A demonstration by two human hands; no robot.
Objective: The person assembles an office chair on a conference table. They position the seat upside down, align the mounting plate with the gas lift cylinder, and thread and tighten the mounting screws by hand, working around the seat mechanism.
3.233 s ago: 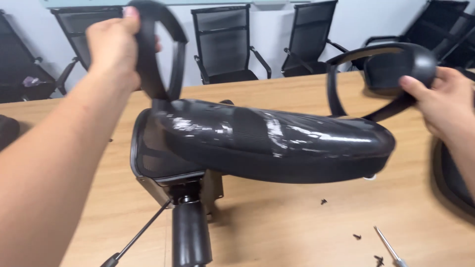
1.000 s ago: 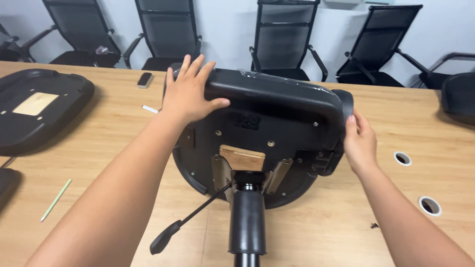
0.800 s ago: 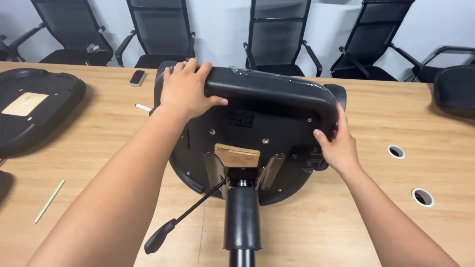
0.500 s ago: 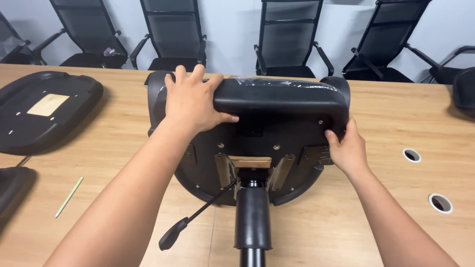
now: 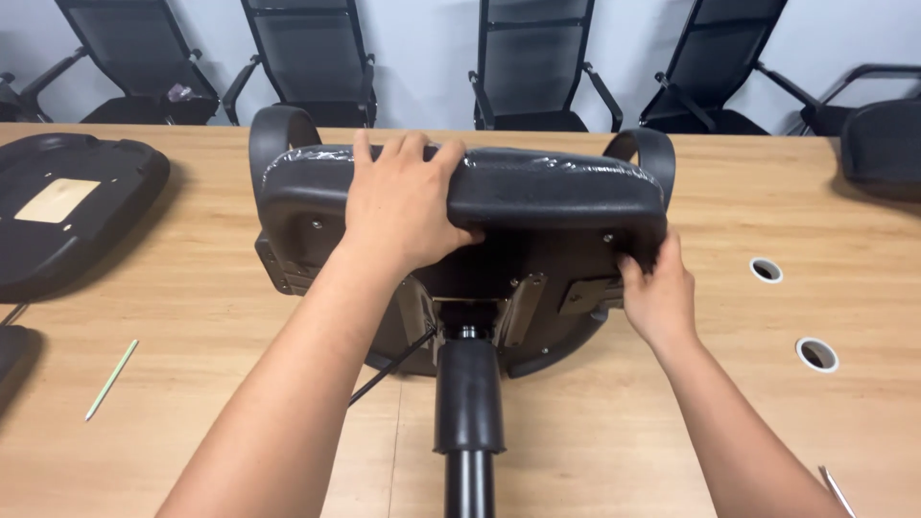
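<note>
My left hand lies spread over the upper edge of the chair seat, fingers curled over its plastic-wrapped padding and thumb hooked beneath, gripping it so the seat stands on edge with its underside turned toward me. That keeps the metal mechanism plate and the gas cylinder facing me, the cylinder pointing back toward the near edge of the tabletop. My right hand is at the seat's lower right corner, fingers bent and pressed against the underside near a bracket; it looks half closed on the rim there, steadying that side. An armrest loop rises at the left end and another armrest at the right.

The seat sits around the middle of the tabletop, toward the far edge. A second seat pan lies flat by the left edge, well apart, with a thin pale green stick nearer me. Two round cable holes are toward the right edge, and that side has open wood between them and my right hand. Office chairs line the far edge.
</note>
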